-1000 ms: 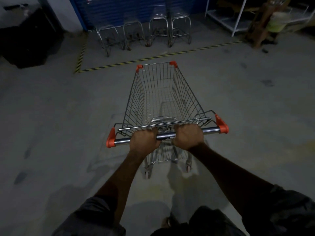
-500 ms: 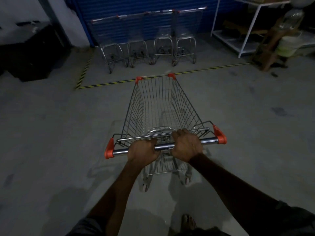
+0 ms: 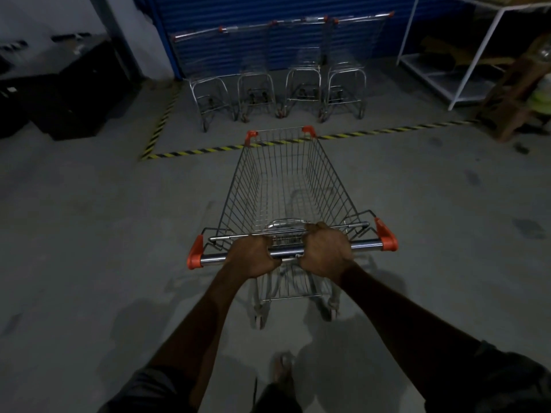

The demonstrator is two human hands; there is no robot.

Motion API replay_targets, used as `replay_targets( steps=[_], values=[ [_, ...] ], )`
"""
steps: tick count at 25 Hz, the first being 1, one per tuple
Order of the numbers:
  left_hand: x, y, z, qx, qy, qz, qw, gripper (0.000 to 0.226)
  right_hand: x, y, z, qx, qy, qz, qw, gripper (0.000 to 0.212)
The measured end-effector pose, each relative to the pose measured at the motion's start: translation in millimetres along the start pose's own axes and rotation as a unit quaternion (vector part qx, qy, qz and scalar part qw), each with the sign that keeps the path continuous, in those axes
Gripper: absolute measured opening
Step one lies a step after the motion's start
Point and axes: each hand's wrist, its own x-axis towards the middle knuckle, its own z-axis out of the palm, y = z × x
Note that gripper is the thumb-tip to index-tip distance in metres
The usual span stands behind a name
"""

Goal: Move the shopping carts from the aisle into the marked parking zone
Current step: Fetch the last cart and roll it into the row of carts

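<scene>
An empty wire shopping cart (image 3: 286,186) with orange corner caps stands on the concrete floor in front of me. My left hand (image 3: 253,257) and my right hand (image 3: 326,253) both grip its chrome handle bar (image 3: 365,244) near the middle. The cart's front edge reaches the yellow-black striped floor line (image 3: 205,150) that borders the parking zone. Inside the zone, several parked carts (image 3: 301,84) stand in a row against a blue shutter.
A dark bin or cabinet (image 3: 74,93) stands at the left beside the zone's side stripe (image 3: 162,122). A white metal shelf (image 3: 465,70) and a wooden stool (image 3: 515,105) are at the right. My foot (image 3: 283,368) shows below the cart.
I have pushed the cart forward: the striped line and the parked carts have come closer, and the cart's front has reached the line. Both hands kept their grip on the handle.
</scene>
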Motion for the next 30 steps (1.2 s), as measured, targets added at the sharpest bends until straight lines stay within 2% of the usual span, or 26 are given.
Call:
replay_targets(
  steps=[4, 7, 10, 13, 16, 19, 21, 23, 30],
  values=[
    [77.9, -14.1, -7.3, -0.015, -0.078, -0.005, 0.997, 0.045, 70.1, 29.9, 1.2, -0.011, -0.008, -0.004, 1.000, 0.049],
    [131.0, -26.0, -7.0, -0.070, -0.069, 0.007, 0.995, 0.047, 123.9, 52.0, -3.5, -0.004, -0.022, -0.008, 1.000, 0.050],
    [185.3, -44.2, -6.1, -0.136, -0.058, -0.001, 0.989, 0.068, 181.1, 68.9, -10.4, 0.015, -0.015, -0.005, 1.000, 0.048],
    [237.2, -58.5, -13.4, -0.140, -0.099, -0.028, 0.985, 0.087, 235.0, 84.6, -9.2, -0.004, -0.013, -0.018, 1.000, 0.048],
    [285.7, -73.7, -19.7, -0.139, -0.118, -0.056, 0.982, 0.079, 289.3, 93.6, -7.7, -0.035, -0.033, -0.034, 0.998, 0.046],
    [330.6, -90.2, -23.4, -0.159, -0.106, -0.070, 0.979, 0.084, 347.6, 99.0, -10.7, 0.003, -0.057, 0.009, 0.998, 0.059],
    [359.8, -100.5, -26.1, -0.162, -0.098, -0.081, 0.979, 0.085, 384.4, 108.3, -4.2, -0.017, -0.046, -0.020, 0.999, 0.053],
    [393.3, -114.3, -29.0, -0.167, -0.091, -0.092, 0.977, 0.086, 422.9, 117.3, -0.8, -0.026, -0.036, -0.071, 0.996, 0.056],
    [513.2, -178.3, -36.4, -0.172, -0.103, -0.144, 0.969, 0.099, 572.0, 136.7, 13.9, -0.028, -0.052, -0.141, 0.988, 0.050]
  ],
)
